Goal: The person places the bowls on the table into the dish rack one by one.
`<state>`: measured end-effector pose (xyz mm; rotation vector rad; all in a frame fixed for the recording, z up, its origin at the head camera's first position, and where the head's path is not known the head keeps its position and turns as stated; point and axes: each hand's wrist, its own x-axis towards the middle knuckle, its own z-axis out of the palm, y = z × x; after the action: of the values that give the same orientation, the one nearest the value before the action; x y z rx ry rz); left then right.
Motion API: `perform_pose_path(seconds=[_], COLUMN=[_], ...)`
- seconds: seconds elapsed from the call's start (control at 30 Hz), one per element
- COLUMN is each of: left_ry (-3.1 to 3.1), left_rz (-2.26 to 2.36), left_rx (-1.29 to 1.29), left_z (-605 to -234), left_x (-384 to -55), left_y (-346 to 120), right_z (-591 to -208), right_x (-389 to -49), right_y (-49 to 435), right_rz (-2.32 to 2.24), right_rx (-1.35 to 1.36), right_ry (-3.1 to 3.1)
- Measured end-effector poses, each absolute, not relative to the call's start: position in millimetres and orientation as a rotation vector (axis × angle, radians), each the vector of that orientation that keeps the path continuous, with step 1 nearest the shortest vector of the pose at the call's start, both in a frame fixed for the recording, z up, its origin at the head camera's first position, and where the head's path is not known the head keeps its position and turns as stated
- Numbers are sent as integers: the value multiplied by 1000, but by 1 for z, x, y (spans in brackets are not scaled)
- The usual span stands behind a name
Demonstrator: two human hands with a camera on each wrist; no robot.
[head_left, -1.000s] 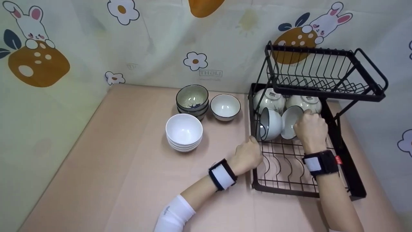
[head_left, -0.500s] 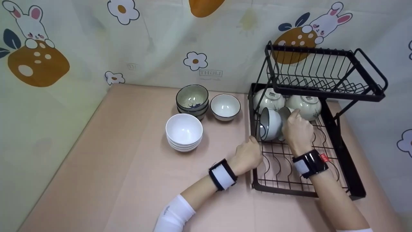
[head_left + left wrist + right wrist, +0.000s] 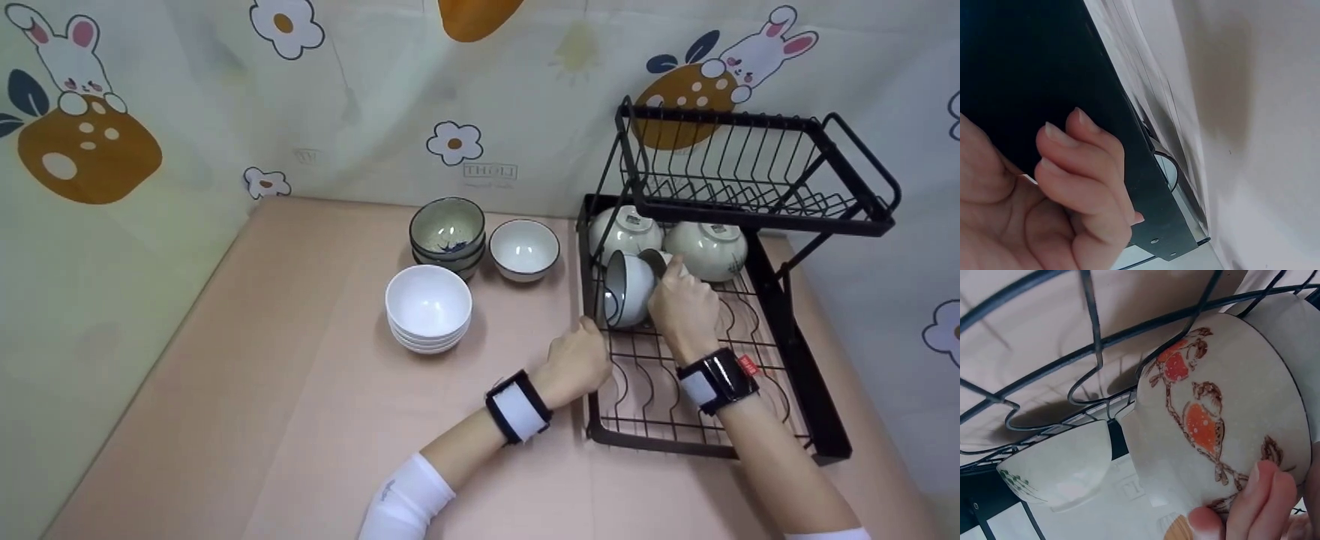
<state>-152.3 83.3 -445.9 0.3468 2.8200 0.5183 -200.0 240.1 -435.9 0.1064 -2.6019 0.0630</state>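
My right hand (image 3: 684,311) grips a white bowl (image 3: 1252,382) painted with orange birds on a brown branch. This bowl sits tilted on its side among the lower wires of the black dish rack (image 3: 814,390), mostly hidden by the hand in the head view. Just left of it, another white bowl (image 3: 631,289) with a dark rim stands on edge, overlapping it. My left hand (image 3: 576,365) holds the left side of the rack, its fingers (image 3: 1089,152) curled against the dark side panel in the left wrist view.
Behind, two pale bowls (image 3: 706,251) lie upside down on the lower tier. The upper tier (image 3: 750,169) overhangs them. Left of the rack stand a stack of white bowls (image 3: 429,304), a stack of grey-green bowls (image 3: 448,229) and a single white bowl (image 3: 524,250).
My right hand has moved left with its bowl, which has turned from facing the camera to lean close beside the neighbouring bowl. The left hand has stayed at the rack's side.
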Motion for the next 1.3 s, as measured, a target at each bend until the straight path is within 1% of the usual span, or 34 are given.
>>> perform_pose_path(seconds=[0.33, 0.77, 1.1, 1.3], left_ry=[2840, 2819, 2853, 3011], left_rz=[462, 500, 555, 614], left_rx=[357, 365, 398, 427], left_z=[-448, -445, -445, -444], left_x=[-153, -153, -156, -166], left_y=[84, 82, 77, 65], right_z=[-437, -423, -414, -415], right_x=[-201, -198, -185, -171], right_y=[244, 248, 244, 235], right_rz=[209, 346, 328, 352], right_rx=[138, 175, 389, 465], right_ry=[-2544, -2515, -2353, -2327])
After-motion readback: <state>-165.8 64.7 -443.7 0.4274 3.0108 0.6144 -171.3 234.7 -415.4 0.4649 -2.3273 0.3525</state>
